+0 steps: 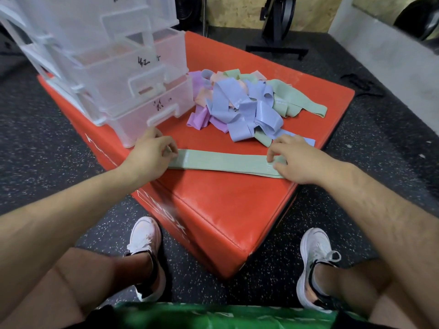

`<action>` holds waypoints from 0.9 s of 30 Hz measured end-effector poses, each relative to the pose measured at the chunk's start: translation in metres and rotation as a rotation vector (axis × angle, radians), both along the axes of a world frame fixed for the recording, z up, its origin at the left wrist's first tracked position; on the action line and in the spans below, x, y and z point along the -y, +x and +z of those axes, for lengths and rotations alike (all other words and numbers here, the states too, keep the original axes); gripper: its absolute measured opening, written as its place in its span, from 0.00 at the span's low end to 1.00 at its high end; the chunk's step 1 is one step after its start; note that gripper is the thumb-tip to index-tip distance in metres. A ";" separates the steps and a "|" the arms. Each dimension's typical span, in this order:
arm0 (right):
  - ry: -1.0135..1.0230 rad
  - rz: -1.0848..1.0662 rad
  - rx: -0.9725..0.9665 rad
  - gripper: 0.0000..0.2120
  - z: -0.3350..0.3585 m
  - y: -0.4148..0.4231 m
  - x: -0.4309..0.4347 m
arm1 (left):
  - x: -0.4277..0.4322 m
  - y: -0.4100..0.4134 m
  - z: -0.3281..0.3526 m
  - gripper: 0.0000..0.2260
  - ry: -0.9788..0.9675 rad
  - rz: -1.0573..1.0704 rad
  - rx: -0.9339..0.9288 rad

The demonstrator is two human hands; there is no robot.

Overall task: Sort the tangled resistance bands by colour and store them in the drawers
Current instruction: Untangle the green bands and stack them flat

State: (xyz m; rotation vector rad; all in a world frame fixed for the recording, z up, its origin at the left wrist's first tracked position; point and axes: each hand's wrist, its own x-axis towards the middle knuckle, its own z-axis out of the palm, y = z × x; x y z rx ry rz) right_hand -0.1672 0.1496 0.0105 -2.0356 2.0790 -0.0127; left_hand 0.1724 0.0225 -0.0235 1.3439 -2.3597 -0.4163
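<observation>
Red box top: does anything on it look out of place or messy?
Yes: the pile of bands is a tangle of blue, purple, peach and green, and one green strip trails toward the red box's right edge. The flat green band in front lies straight. The drawers stand pulled out in steps.

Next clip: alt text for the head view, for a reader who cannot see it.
A person's left hand and right hand pinch the two ends of a flat pale green resistance band laid on a red padded box. Behind it sits a tangled pile of blue, purple, peach and green bands, beside a clear plastic drawer unit.
</observation>
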 end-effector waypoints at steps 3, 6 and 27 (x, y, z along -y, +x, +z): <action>0.111 0.039 0.048 0.17 0.007 -0.005 -0.003 | -0.003 -0.001 0.002 0.05 -0.215 -0.075 0.169; 0.143 0.016 0.096 0.25 0.010 -0.008 -0.004 | -0.015 -0.016 0.006 0.09 -0.273 -0.189 0.206; 0.070 0.045 0.043 0.21 0.010 -0.013 0.002 | -0.024 -0.123 0.005 0.21 0.022 -0.497 0.285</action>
